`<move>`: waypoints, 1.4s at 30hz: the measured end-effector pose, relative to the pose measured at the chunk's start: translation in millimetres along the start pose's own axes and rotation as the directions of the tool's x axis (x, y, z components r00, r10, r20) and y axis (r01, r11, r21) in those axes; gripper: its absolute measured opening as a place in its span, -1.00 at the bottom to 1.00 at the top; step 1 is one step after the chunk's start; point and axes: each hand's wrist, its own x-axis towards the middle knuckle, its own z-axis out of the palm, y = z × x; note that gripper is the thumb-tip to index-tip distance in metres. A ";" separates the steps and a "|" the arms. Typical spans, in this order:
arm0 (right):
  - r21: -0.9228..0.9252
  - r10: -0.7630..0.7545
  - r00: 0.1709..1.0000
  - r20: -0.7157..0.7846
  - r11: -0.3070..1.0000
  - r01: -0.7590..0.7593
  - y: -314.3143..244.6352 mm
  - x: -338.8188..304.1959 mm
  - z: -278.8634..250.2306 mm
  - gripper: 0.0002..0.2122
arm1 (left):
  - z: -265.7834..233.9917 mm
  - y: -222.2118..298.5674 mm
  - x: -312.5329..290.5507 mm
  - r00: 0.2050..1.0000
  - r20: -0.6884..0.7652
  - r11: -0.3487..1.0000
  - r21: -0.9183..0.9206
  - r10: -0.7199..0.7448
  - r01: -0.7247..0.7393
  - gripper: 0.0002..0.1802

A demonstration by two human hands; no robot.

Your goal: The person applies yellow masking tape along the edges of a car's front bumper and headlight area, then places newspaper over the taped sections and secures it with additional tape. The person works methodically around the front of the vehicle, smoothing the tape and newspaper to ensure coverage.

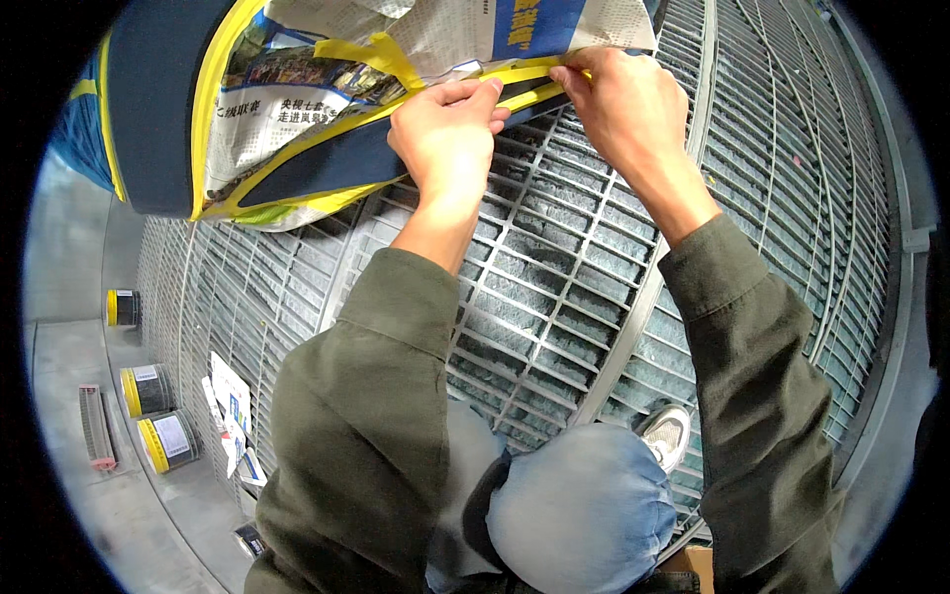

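- The left hand (445,129) lies flat with its fingers pressed down on a strip of yellow tape (515,77) that runs along the edge of a dark blue panel (158,109) with yellow trim.
- The right hand (618,99) pinches the same strip a little further to the right, thumb and fingertips closed narrowly on it.
- The panel sits at the top of the view, resting on a metal floor grating (554,297), just ahead of the person's knees.
- Sheets of newspaper (297,89) cover much of the panel, and the tape holds the paper along the trim.
- By the look of it, the masking is well advanced: one edge is taped from the upper left down to the hands, and a crumpled tail of tape hangs loose near the top.
- The stretch under the hands seems to be the part now being pressed flat; whether more edges are left I cannot tell, as the panel runs out of view.
- The surface is an open steel grating with dusty bars, and the person crouches on it, a grey shoe (665,434) planted on the bars.
- To the left lies bare grey concrete with three rolls of tape (148,391) with yellow rims, a red-handled brush (96,428) and some loose printed leaflets (230,406).
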 end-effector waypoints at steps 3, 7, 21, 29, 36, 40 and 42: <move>0.004 0.037 0.999 -0.014 0.999 -0.037 -5.2 0.4 2.3 -0.79 | 2.3 2.8 0.7 0.999 -0.044 1.000 0.013 -0.012 0.013 -0.78; -0.005 0.047 0.998 -0.033 0.999 -0.047 -7.0 0.4 4.3 -0.81 | 6.1 4.6 -1.7 0.996 -0.091 0.999 0.031 -0.005 0.008 -0.77; -0.027 0.040 0.996 -0.085 0.999 -0.042 -6.2 0.1 10.0 -0.79 | -30.7 -15.1 -3.9 0.531 0.500 0.189 0.582 0.685 -0.791 -0.78; -0.032 0.019 0.992 -0.125 0.999 -0.023 -9.5 0.3 12.8 -0.78 | -33.4 -33.2 4.3 0.331 0.767 -0.158 0.484 0.549 -0.861 -0.34; -0.033 0.006 0.980 -0.199 0.999 -0.013 -6.5 -6.1 21.0 -0.76 | -32.2 -43.9 4.1 0.343 0.811 -0.236 0.492 0.474 -0.838 -0.26; -0.035 0.018 0.976 -0.217 0.999 -0.026 -10.1 -5.6 23.5 -0.75 | -28.0 -41.5 2.9 0.326 0.829 -0.339 0.499 0.454 -0.798 -0.41; -0.033 0.014 0.977 -0.213 0.999 -0.022 -11.2 -5.3 23.0 -0.75 | -22.7 -43.2 4.2 0.306 0.841 -0.438 0.503 0.445 -0.745 -0.40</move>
